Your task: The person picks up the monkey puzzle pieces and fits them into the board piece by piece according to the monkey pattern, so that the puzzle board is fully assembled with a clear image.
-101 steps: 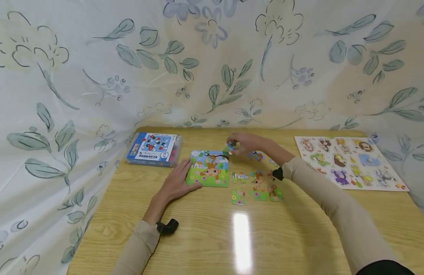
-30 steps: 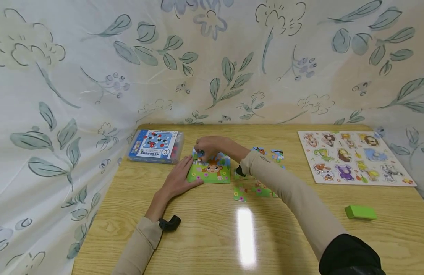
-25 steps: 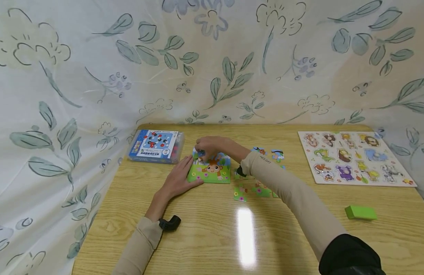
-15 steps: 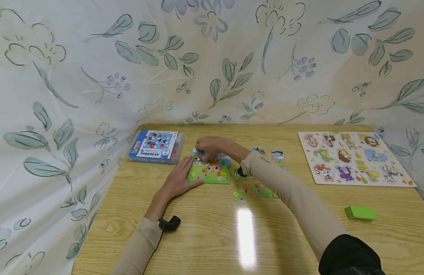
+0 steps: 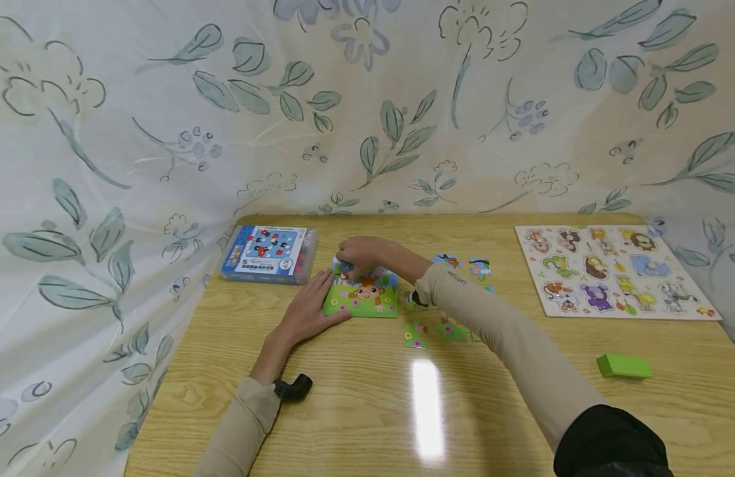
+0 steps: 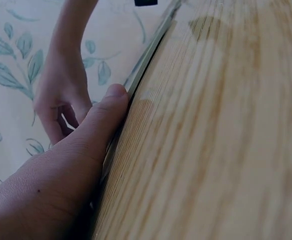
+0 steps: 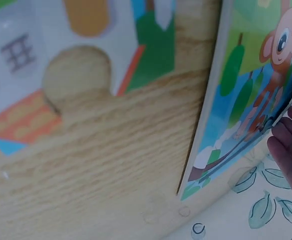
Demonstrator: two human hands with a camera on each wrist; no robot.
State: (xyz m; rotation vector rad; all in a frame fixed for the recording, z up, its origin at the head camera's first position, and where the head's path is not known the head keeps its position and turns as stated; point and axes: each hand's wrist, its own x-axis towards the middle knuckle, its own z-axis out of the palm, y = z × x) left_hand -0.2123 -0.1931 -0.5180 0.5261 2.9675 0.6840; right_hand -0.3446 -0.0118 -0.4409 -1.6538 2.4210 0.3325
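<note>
The square monkey puzzle board (image 5: 361,306) lies flat on the table. My left hand (image 5: 308,308) rests against its left edge with the fingers extended and the thumb along its near corner. In the left wrist view, the left thumb (image 6: 103,117) presses at a thin edge. Over the board's upper left part, my right hand (image 5: 364,255) has curled fingers and pinches a small jigsaw piece (image 5: 347,267), mostly hidden beneath them. Loose jigsaw pieces (image 5: 415,334) lie right of the board, some covered by the right forearm. One with a house picture (image 7: 20,75) is large in the right wrist view.
A blue-labelled plastic box (image 5: 269,253) stands behind the left hand. On the right lies a white animal puzzle board (image 5: 618,271), with a green block (image 5: 624,366) nearer the front. A patterned cloth (image 5: 367,132) hangs behind the wooden table (image 5: 355,411).
From beyond the board's upper right corner, my right hand has moved left with the jigsaw piece to its upper left part. It stays there over the last second. The left hand keeps its place.
</note>
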